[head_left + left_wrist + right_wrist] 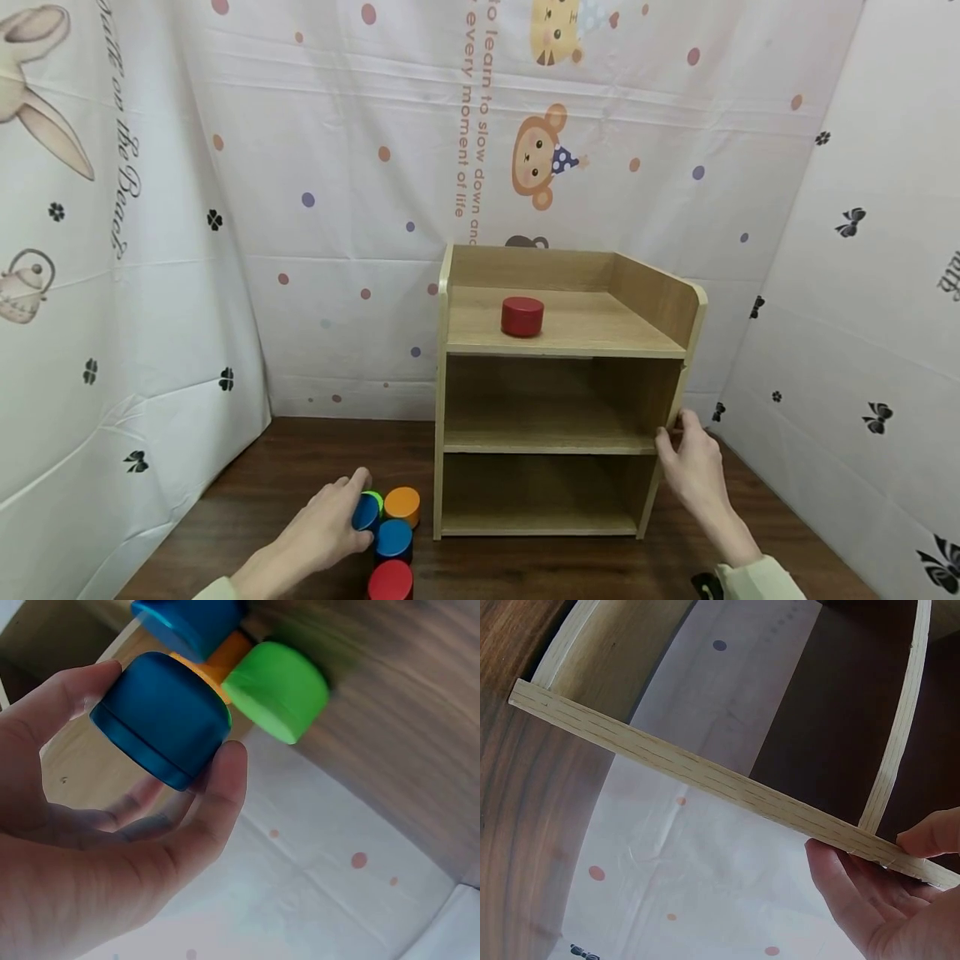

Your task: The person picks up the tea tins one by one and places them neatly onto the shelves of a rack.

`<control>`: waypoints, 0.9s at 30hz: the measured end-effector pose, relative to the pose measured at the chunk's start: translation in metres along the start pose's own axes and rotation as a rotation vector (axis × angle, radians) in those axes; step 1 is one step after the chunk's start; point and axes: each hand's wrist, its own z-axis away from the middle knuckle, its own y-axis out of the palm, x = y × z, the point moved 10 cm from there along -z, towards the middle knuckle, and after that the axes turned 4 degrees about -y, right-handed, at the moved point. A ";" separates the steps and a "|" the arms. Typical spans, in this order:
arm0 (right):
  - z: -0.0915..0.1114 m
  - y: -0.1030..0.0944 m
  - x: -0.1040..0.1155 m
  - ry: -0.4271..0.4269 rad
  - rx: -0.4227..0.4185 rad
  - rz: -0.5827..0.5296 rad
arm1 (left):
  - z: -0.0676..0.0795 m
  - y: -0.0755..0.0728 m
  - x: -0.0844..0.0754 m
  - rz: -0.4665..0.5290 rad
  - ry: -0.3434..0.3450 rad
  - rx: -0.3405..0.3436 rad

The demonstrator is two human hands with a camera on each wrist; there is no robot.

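My left hand (pixel 322 523) holds a dark blue cylinder (pixel 161 720) between thumb and fingers, at the left of the shelf. Close by it stand a second blue cylinder (pixel 394 542), an orange cylinder (pixel 402 507), a red cylinder (pixel 391 581) and a bright green cylinder (pixel 277 691), which is mostly hidden in the head view. On the right, my right hand (pixel 696 468) grips the front edge of the wooden shelf's (pixel 551 447) side panel, thumb on the inner side and fingers outside. Another red cylinder (pixel 522 317) rests on the shelf's top board.
The shelf has a raised rim around its top and two compartments below. It stands on a dark wooden table (pixel 525 571). Printed white cloth (pixel 345 333) hangs behind and on both sides. A small black object (pixel 707 586) lies by the right sleeve.
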 end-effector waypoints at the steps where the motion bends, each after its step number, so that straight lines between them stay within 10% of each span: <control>1: 0.000 0.000 0.000 0.000 -0.001 0.000 | 0.000 -0.001 -0.002 -0.001 0.007 -0.005; 27: 0.000 0.000 -0.001 -0.014 -0.021 0.004 | 0.017 -0.020 -0.066 0.005 0.182 -0.031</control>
